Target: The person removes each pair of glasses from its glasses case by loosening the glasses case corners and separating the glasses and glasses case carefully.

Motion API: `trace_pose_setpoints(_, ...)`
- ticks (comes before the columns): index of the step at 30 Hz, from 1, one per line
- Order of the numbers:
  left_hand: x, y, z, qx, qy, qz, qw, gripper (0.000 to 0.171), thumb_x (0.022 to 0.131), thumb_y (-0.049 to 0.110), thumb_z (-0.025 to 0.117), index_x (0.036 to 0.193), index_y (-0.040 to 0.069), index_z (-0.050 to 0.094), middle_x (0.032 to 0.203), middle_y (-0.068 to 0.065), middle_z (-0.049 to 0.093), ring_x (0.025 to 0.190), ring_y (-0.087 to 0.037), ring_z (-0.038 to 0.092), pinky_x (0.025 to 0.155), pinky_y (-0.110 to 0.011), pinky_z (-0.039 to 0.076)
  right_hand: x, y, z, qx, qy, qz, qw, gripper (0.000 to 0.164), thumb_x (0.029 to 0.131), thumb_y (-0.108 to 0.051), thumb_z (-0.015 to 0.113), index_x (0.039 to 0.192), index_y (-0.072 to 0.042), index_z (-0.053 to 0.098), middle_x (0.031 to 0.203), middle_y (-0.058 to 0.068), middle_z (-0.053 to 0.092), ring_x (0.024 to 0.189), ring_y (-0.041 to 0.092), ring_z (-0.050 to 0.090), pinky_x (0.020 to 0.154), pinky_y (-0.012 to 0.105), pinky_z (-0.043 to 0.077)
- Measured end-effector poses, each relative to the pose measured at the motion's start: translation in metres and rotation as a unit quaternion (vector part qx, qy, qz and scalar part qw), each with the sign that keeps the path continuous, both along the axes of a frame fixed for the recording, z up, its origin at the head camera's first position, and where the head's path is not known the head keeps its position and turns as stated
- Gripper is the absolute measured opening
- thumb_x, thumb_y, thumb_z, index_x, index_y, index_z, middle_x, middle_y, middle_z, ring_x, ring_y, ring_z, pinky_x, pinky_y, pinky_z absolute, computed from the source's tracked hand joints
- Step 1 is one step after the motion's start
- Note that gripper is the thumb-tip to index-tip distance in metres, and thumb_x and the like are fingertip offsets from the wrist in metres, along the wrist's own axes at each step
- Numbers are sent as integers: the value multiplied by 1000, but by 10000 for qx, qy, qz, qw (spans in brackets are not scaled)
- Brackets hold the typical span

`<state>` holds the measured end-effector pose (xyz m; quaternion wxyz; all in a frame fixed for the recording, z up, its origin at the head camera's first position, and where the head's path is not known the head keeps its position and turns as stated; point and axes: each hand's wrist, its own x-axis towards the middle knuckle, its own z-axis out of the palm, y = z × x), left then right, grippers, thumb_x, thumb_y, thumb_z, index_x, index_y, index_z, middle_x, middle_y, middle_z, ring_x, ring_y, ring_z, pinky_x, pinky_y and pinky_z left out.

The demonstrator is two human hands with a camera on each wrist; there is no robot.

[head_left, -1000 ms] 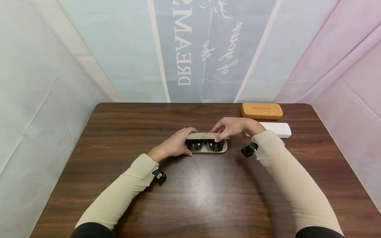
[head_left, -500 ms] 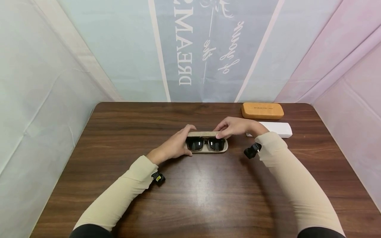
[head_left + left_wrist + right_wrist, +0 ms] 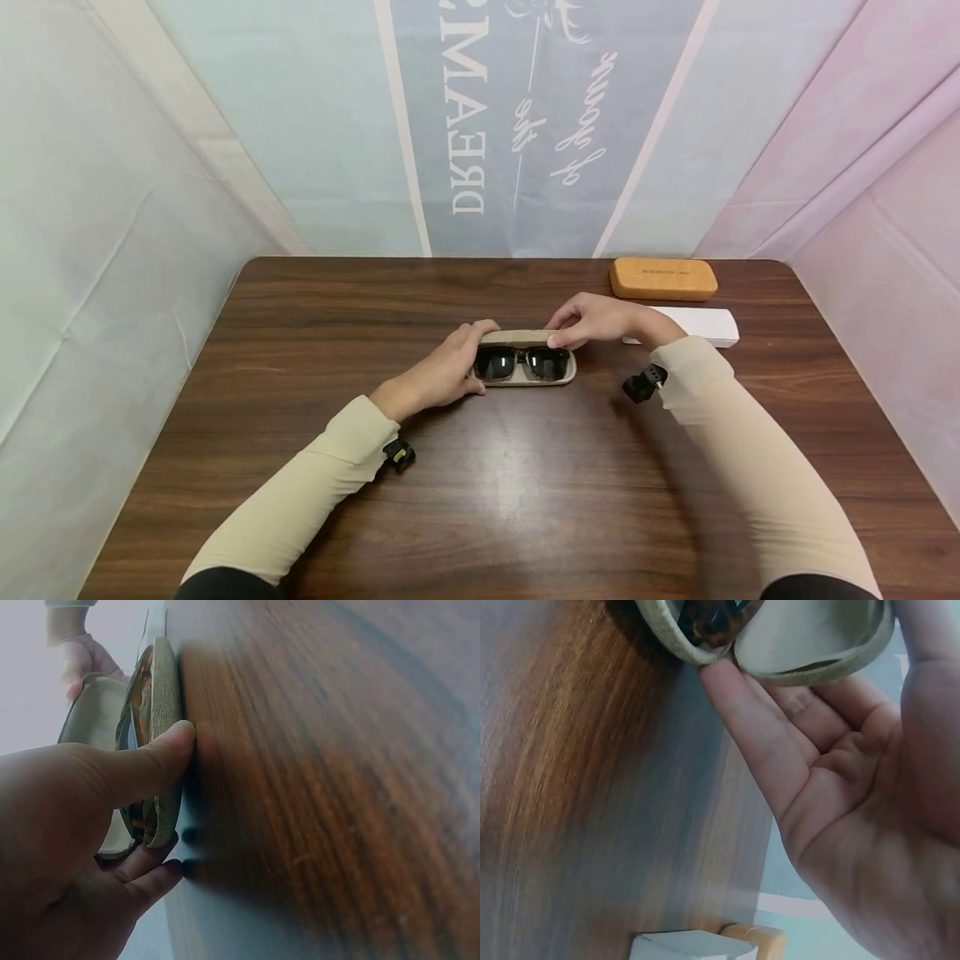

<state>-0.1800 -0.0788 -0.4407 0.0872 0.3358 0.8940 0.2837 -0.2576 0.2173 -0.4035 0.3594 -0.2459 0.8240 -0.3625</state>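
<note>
A beige fabric-covered glasses case [image 3: 528, 382] sits on the table with its lid [image 3: 517, 337] raised. Dark-lensed sunglasses [image 3: 497, 363] lie inside; the right wrist view shows a tortoiseshell part of the sunglasses [image 3: 709, 621]. At the left end, my left hand [image 3: 441, 368] grips the case, thumb on the near side of the base [image 3: 166, 690] and fingers behind. My right hand [image 3: 598, 318] holds the lid's right end, thumb at its front edge. Fingers of the right hand [image 3: 840, 776] reach behind the lid and the hinge side. The lid's pale lining [image 3: 802, 637] faces out.
Behind the right hand lies a white oblong box [image 3: 701, 325], partly covered by the wrist. An orange-brown case [image 3: 663, 280] with small print stands beyond it near the far edge of the wooden table [image 3: 495, 483]. Fabric backdrops [image 3: 337, 167] enclose the table.
The lid has tilted further back, so more of the sunglasses shows. My right hand has shifted slightly right with the lid. The left hand keeps its hold on the case.
</note>
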Motion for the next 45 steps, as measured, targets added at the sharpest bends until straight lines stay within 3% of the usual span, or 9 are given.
trace_pose_setpoints(6,-1,0,-1,-32,-38,-39,10000,89,85,15,84,151,8,25,135,-18,48,123,-29,48,109,-45,40,5,0,4,-4,185,-31,9998,42,97,-25,72,126,5,68,115,13,73,101,23,71,89,39,57)
trace_pose_setpoints(10,-2,-1,-1,-164,-96,56,9998,91,85,19,85,153,11,25,143,-18,47,137,-32,43,115,-61,29,9,0,5,7,437,-77,9990,41,97,-26,73,125,4,69,111,11,74,96,22,73,86,40,58)
trace_pose_setpoints(14,-1,-2,-1,-193,-196,134,9995,91,85,20,85,154,12,25,150,-18,44,144,-34,37,112,-73,19,13,-1,5,70,971,-12,9952,39,96,-31,73,121,0,72,101,6,76,88,19,72,80,37,58)
trace_pose_setpoints(21,-1,-3,0,-165,-268,108,9994,92,85,19,85,154,11,25,150,-18,43,145,-33,35,113,-73,18,21,-3,6,324,1806,-37,9830,34,94,-38,75,112,-10,77,99,-3,76,88,11,70,82,35,55)
trace_pose_setpoints(30,-2,-3,1,-88,-375,94,9992,91,85,19,84,154,10,25,152,-18,40,147,-33,32,114,-71,18,32,-8,15,470,2509,-160,9667,32,94,-36,75,110,-9,77,102,1,76,93,16,70,85,43,56)
trace_pose_setpoints(36,-2,-3,1,-77,-452,100,9989,90,86,18,83,154,10,24,154,-18,38,148,-33,31,115,-70,16,39,-11,21,497,3033,-204,9514,24,91,-30,79,105,-10,77,97,-3,75,88,13,69,81,40,56)
trace_pose_setpoints(40,-2,-2,1,-108,-487,106,9987,90,87,19,83,154,11,23,155,-17,38,148,-32,31,115,-69,16,44,-8,24,460,3233,-208,9449,23,91,-26,80,106,-9,77,96,-1,75,87,13,70,79,40,58)
trace_pose_setpoints(45,-2,-2,2,-98,-472,105,9988,90,86,17,83,153,11,24,154,-18,38,148,-32,31,115,-70,17,52,-5,29,447,3215,-275,9454,27,92,-22,79,111,-4,75,101,4,75,90,17,71,80,41,58)
